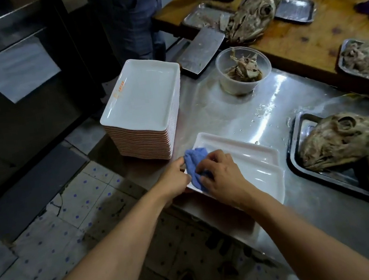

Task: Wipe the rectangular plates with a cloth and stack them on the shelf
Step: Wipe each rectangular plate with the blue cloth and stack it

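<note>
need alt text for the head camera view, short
A right hand wipes a white rectangular plate with a blue cloth while the left hand holds its edge, on a steel counter beside a tall plate stack.

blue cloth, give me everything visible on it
The blue cloth is a small, soft, terry-like rag, bunched and folded rather than spread flat. It lies on the near-left corner of the top white rectangular plate on the steel counter. The right hand covers its right side, fingers curled onto it; the left hand touches its left edge at the plate's rim. Its underside is hidden.
</note>
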A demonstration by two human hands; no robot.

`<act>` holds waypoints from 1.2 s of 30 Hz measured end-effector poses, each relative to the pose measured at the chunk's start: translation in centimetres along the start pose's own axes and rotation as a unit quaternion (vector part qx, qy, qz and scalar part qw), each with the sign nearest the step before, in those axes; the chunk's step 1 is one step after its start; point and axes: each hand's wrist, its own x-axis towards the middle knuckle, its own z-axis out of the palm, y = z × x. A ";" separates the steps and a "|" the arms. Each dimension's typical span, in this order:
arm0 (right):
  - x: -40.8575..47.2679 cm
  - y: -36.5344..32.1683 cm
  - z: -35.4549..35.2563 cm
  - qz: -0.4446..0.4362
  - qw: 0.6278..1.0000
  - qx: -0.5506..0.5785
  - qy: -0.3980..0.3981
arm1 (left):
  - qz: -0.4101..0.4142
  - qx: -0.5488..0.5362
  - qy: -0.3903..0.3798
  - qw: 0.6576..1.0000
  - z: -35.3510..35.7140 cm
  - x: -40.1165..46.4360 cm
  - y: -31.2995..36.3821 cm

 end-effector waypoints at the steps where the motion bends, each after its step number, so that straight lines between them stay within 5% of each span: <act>1: -0.2 -0.1 -0.1 -0.003 1.000 -0.003 0.007 | -0.019 -0.035 -0.003 0.999 0.1 -0.1 0.1; 5: -0.6 0.2 -0.5 -0.016 1.000 -0.014 0.009 | -0.100 -0.099 -0.015 0.990 0.6 -0.6 0.2; 20: -2.3 1.3 0.1 -0.038 0.998 -0.054 0.010 | -0.112 -0.133 0.079 0.982 2.0 -1.5 0.9; 29: -7.7 5.8 -3.0 0.004 0.992 -0.119 0.045 | -0.119 -0.065 0.181 0.974 4.5 -0.7 2.4; 36: -8.0 7.9 -4.6 0.013 0.988 -0.150 0.041 | -0.149 0.007 0.186 0.971 4.6 -0.8 2.7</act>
